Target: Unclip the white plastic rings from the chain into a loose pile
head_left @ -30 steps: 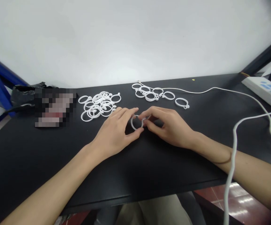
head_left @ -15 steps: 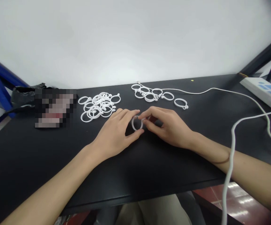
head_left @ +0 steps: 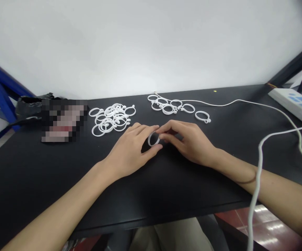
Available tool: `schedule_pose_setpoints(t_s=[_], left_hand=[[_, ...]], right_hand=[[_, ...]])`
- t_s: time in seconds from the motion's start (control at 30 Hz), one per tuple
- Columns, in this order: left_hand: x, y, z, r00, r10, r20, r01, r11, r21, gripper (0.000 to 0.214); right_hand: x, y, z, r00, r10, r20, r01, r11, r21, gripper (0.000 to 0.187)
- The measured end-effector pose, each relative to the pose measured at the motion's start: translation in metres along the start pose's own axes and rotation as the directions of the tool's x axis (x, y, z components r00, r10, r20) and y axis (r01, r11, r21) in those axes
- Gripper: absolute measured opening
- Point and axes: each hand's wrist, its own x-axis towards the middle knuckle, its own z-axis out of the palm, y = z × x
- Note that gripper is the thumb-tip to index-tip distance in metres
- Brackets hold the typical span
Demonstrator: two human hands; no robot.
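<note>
Between my two hands, above the black tabletop, is a white curtain ring [head_left: 150, 140]. My left hand [head_left: 130, 150] grips it from the left, forefinger on top and thumb below. My right hand [head_left: 186, 139] pinches the ring's right side with thumb and fingertips, which cover that part of it. Left of my hands lies a heap of white curtain rings [head_left: 98, 130], overlapping, each with a small knob or eyelet. Beyond my right hand sits a looser group of the same rings [head_left: 188, 108], with one ring [head_left: 202, 116] apart at its right.
A black plastic bag [head_left: 33, 104] and a blurred-out item [head_left: 64, 122] lie on the table [head_left: 36, 174] at left. A white cable [head_left: 260, 157] crosses my right forearm. Another cable [head_left: 218, 104] runs along the back to a white device [head_left: 292, 101]. A white wall stands behind.
The held ring has tilted slightly between my fingers, and my right fingertips have closed in on its upper right side. The two groups of rings stay as they were.
</note>
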Motion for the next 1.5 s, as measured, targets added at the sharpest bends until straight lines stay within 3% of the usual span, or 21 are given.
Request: schedule_pose_setpoints(t_s=[0.53,0.67,0.73,0.83,0.9,1.0,1.13,1.27,1.33,1.43,1.5], left_hand=[[0.001,0.002,-0.001,1.0,0.009,-0.011,-0.01,1.0,-0.009,0.033],[0.002,-0.003,0.001,0.997,-0.004,-0.076,0.009,0.998,0.066,0.033],[0.004,-0.009,0.0,0.99,-0.026,-0.135,0.046,0.987,0.152,0.035],[0.006,-0.024,-0.007,0.961,-0.091,-0.26,0.165,0.947,0.275,0.039],[0.006,-0.037,-0.014,0.921,-0.175,-0.349,0.291,0.903,0.316,0.042],[0.003,-0.059,-0.022,0.882,-0.291,-0.37,0.423,0.834,0.353,0.047],[0.0,-0.072,-0.027,0.862,-0.358,-0.358,0.482,0.798,0.361,0.048],[0.001,-0.061,-0.028,0.854,-0.356,-0.379,0.49,0.795,0.358,0.05],[0.003,-0.049,-0.027,0.875,-0.282,-0.392,0.426,0.835,0.349,0.048],[0.003,-0.033,-0.02,0.948,-0.129,-0.292,0.225,0.919,0.325,0.047],[0.004,-0.024,-0.013,0.99,-0.041,-0.132,0.078,0.954,0.291,0.053]], right_hand=[[-0.001,0.001,-0.001,0.999,-0.033,0.004,0.033,0.999,-0.016,0.012],[0.002,0.005,-0.003,1.0,0.017,0.008,-0.015,0.975,-0.222,0.021],[0.003,0.012,-0.011,0.997,0.074,-0.027,-0.078,0.887,-0.454,0.032],[0.004,0.026,-0.031,0.971,0.179,-0.156,-0.233,0.598,-0.767,0.035],[0.003,0.035,-0.046,0.936,0.282,-0.212,-0.325,0.453,-0.83,0.038],[0.0,0.04,-0.059,0.878,0.447,-0.173,-0.37,0.402,-0.838,0.035],[-0.001,0.037,-0.061,0.832,0.547,-0.091,-0.369,0.422,-0.828,0.029],[0.001,0.027,-0.05,0.887,0.407,-0.219,-0.404,0.451,-0.796,0.029],[0.002,0.021,-0.042,0.927,0.287,-0.242,-0.366,0.549,-0.751,0.028],[0.003,0.014,-0.027,0.997,0.068,-0.042,-0.079,0.778,-0.624,0.019],[0.002,0.011,-0.018,0.99,-0.097,0.1,0.133,0.867,-0.48,0.016]])
